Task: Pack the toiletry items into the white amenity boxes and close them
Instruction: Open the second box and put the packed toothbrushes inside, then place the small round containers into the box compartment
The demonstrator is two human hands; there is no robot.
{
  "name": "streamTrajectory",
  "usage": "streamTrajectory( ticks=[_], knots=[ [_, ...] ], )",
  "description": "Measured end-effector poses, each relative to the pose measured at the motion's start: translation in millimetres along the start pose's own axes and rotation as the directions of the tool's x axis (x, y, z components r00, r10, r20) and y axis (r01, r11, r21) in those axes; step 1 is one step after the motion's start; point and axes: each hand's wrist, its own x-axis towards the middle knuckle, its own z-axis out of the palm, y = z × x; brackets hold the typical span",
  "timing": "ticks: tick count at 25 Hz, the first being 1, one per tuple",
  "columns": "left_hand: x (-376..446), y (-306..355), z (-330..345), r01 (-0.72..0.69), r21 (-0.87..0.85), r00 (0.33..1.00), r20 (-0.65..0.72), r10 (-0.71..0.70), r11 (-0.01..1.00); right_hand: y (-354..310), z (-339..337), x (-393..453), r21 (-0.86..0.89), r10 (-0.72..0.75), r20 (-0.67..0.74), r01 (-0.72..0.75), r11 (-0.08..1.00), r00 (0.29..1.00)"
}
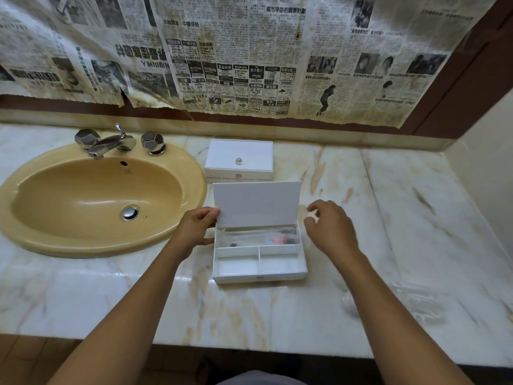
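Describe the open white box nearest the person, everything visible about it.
The open amenity box is white, rectangular, seemingly of stiff plastic or card, and sits flat on the marble counter right of the sink. Its lid stands raised at the back, gripped at its left edge by the left hand. Inside, a long rear compartment holds clear-wrapped toiletry items; the two front compartments look empty. The right hand hovers beside it, not touching.

Marble table [388, 218], white with tan veins, glossy. Yellow-beige oval sink [91, 201] set in its left part; chrome faucet [111, 143] with two faceted knobs at the sink's back rim. Behind the sink, yellowed newspaper sheets [249, 51] cover a brown-framed wall. Far right of the sink, pale side wall [488, 162].
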Motion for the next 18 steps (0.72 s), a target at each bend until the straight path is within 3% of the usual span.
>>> streamTrajectory(
  ticks=[5,8,11,13,18],
  knots=[
    [1,0,-1,0.003,0.002,1.000,0.014,-0.003,1.000,55,-12,0,-0.251,0.263,0.294,-0.192,0.949,0.919],
    [0,1,-1,-0.004,0.012,1.000,0.016,0.004,1.000,70,-4,-9,-0.304,0.347,0.469,-0.221,0.927,0.812],
    [-1,2,0,-0.004,0.008,1.000,0.013,0.004,1.000,73,6,-16,-0.396,0.397,0.557,-0.186,0.899,0.729],
    [-1,2,0,-0.004,0.008,1.000,0.016,0.004,1.000,73,11,-20,-0.429,0.404,0.553,-0.167,0.888,0.729],
    [0,2,0,-0.004,0.001,1.000,0.015,0.004,1.000,74,19,-25,-0.424,0.356,0.438,-0.160,0.892,0.825]
  ],
)
